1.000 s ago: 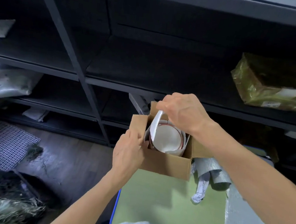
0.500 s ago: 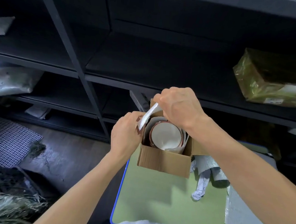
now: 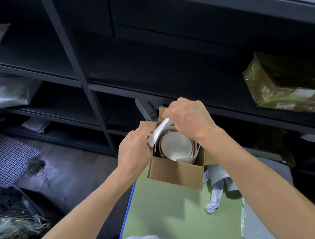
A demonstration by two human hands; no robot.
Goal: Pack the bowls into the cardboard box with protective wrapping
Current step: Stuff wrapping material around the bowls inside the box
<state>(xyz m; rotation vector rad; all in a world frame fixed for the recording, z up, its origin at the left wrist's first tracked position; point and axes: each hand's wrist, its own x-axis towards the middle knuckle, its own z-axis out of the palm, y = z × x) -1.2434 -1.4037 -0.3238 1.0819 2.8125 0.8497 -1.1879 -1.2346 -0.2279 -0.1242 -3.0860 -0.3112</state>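
dark metal shelving (image 3: 157, 71) stands behind a green counter (image 3: 172, 217), where a small open cardboard box (image 3: 174, 172) sits at the left edge with the bowls (image 3: 176, 147) already inside, seemingly nested, pale wrapping lining the walls around them. the left hand (image 3: 134, 151) and right hand (image 3: 189, 118) both have fingers curled, pinching a white wrapping sheet (image 3: 160, 131) above the box's left side. the packing looks nearly done: what seems left is tucking this sheet in, perhaps adding the spare wrapping (image 3: 257, 231) lying to the right, and closing the flaps.
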